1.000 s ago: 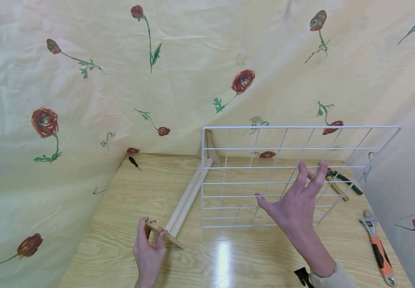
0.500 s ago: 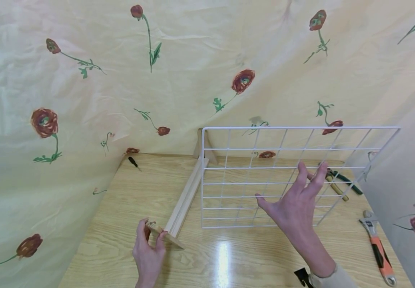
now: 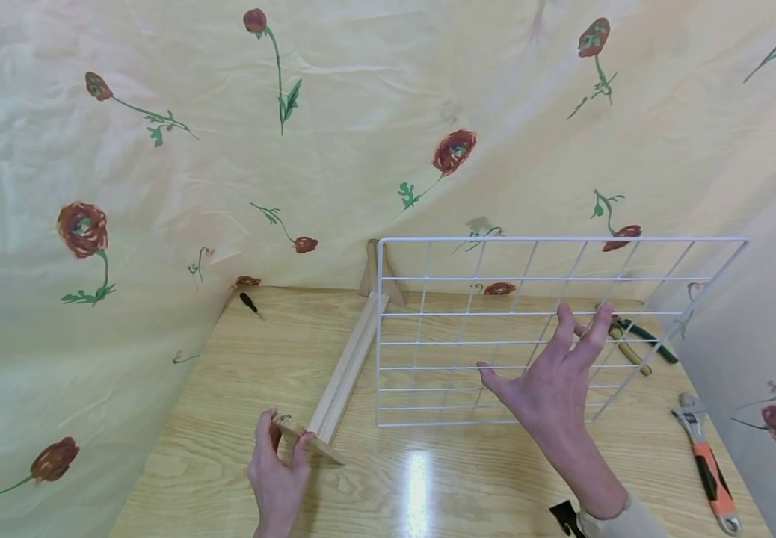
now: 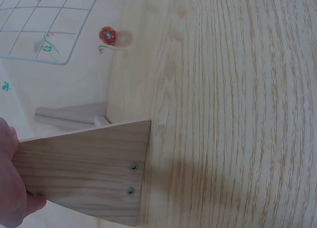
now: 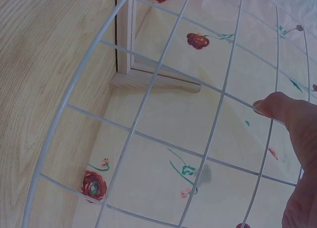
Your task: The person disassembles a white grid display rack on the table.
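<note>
Pinching the near end board [image 3: 317, 444] with the left hand [image 3: 276, 476], with thumb and fingers parted around its narrow upper end, and showing two metal fittings [image 4: 133, 166] low on its outer face. Running back from there above the tabletop [image 3: 193, 463], by way of pale wooden rails [image 3: 342, 364], to the far end board [image 3: 372, 269], near the flowered wall covering [image 3: 193, 172]. Over on the other side, spreading the right hand [image 3: 556, 385] wide, with thumb well apart from fingers, and gripping the white wire rack [image 3: 469, 343] by its wires. Holding that rack raised off the tabletop, to the right of the rails. Spotting pliers [image 3: 631, 351] through the grid, an orange-and-black adjustable wrench [image 3: 707, 463] farther right, and a small black screwdriver [image 3: 250, 302] far left.
</note>
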A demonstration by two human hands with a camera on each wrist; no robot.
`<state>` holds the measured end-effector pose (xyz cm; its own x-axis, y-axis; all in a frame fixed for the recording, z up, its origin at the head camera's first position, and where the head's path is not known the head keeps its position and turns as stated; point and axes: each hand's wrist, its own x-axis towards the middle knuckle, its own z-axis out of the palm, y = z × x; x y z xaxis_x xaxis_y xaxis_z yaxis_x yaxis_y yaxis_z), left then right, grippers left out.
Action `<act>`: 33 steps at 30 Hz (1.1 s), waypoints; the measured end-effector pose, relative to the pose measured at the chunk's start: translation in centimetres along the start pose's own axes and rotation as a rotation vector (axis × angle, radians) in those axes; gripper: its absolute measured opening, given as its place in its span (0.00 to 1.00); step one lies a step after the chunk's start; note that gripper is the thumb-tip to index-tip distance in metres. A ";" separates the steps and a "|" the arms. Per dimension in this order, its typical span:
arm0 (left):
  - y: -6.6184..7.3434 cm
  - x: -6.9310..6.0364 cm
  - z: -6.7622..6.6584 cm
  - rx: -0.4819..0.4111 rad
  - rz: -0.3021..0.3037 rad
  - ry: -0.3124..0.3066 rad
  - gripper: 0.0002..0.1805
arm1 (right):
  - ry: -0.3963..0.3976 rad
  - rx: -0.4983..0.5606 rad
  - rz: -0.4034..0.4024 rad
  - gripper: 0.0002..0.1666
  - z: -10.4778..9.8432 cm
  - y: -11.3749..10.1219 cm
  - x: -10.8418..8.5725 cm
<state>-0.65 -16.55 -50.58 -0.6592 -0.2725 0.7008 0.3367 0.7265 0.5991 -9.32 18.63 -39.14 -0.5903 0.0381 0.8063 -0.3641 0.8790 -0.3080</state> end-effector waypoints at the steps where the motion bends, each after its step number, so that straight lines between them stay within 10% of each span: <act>1: 0.0 0.0 0.0 -0.004 -0.009 -0.004 0.33 | -0.001 0.001 0.002 0.71 0.0 0.0 0.0; 33: 1.3 -0.9 0.6 0.036 -0.042 0.040 0.33 | 0.023 0.021 -0.003 0.70 0.0 0.2 -0.3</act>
<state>-0.01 -14.99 -50.63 -0.6447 -0.3279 0.6906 0.2841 0.7359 0.6146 -9.22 18.76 -39.40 -0.5728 0.0468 0.8184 -0.3811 0.8687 -0.3164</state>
